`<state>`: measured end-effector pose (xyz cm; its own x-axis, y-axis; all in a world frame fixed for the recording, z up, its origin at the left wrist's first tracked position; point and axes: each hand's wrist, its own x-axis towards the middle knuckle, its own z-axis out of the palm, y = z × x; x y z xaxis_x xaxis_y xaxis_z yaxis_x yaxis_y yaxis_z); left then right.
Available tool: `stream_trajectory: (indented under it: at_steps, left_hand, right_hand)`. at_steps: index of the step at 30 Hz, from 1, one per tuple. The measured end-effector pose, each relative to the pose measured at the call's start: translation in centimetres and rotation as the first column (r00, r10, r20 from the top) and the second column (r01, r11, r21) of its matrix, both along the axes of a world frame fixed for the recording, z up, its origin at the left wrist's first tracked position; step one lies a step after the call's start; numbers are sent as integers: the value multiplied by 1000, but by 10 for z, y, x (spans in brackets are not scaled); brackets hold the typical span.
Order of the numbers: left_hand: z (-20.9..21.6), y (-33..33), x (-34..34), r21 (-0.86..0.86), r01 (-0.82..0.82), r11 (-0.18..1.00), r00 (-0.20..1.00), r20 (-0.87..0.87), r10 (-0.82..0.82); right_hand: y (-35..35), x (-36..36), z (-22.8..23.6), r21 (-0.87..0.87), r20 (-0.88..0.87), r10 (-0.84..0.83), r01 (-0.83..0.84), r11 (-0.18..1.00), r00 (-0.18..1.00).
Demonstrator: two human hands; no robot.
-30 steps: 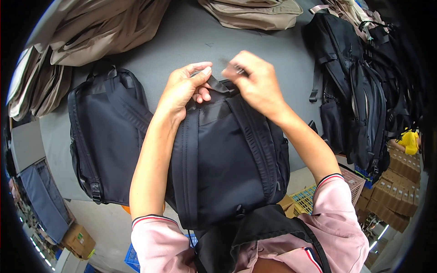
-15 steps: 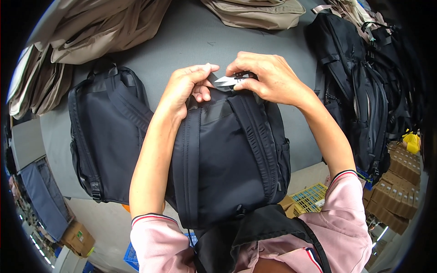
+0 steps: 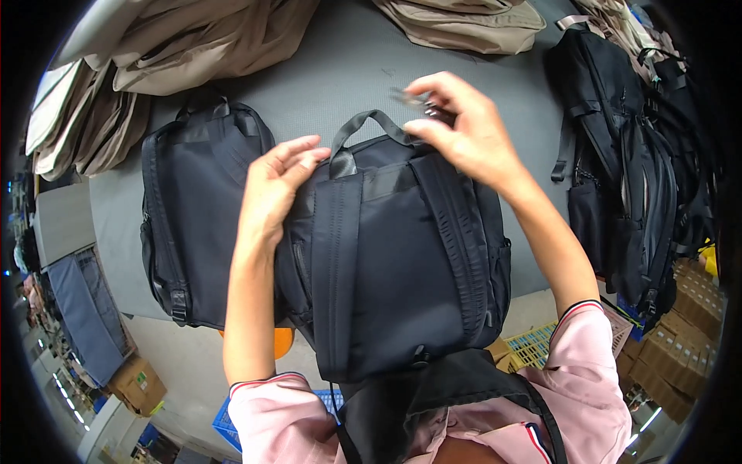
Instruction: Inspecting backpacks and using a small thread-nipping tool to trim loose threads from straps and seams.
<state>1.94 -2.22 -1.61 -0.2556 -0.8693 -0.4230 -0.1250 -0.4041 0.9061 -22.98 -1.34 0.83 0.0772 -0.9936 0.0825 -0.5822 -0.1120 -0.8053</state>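
A black backpack [image 3: 398, 263] lies in front of me with its shoulder straps facing up. Its top carry handle [image 3: 369, 117] stands in a loop at the far end. My right hand [image 3: 468, 139] is closed round a pair of thread snips [image 3: 434, 110], raised just right of the loop; the blades are blurred by motion. Left of the handle, my left hand [image 3: 278, 182] is held by the backpack's upper corner with its fingers apart and nothing in them. Whether its fingertips touch the fabric I cannot tell.
Another black backpack [image 3: 205, 224] lies to the left on the grey table [image 3: 348, 69]. Beige bags [image 3: 216, 46] are piled along the far left, with more beige bags [image 3: 471, 23] at the far middle. Black backpacks [image 3: 618, 170] are heaped on the right. Cardboard boxes [image 3: 680, 332] stand lower right.
My hands have drawn apart from the carry handle, the left one letting go and moving left, the right one rising rightward with the snips. The handle loop now shows fully.
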Motion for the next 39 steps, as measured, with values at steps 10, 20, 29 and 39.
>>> stream_trajectory:
  at_steps: [10,20,29,39]
  left_hand:
    - [4,11,-43,-465,133,875,835,529,154]
    - [3,19,-55,-609,299,735,805,575,149]
    - [-10,5,-36,-11,97,995,975,-201,-97]
    - [-10,2,-33,83,58,995,941,-337,-27]
  right_hand:
    - [-38,26,-18,59,-354,229,-223,973,907]
    - [-46,18,15,167,-557,335,-293,941,760]
    - [-41,16,-33,319,23,201,-197,927,979]
    - [-2,18,13,-224,-437,203,-325,919,876]
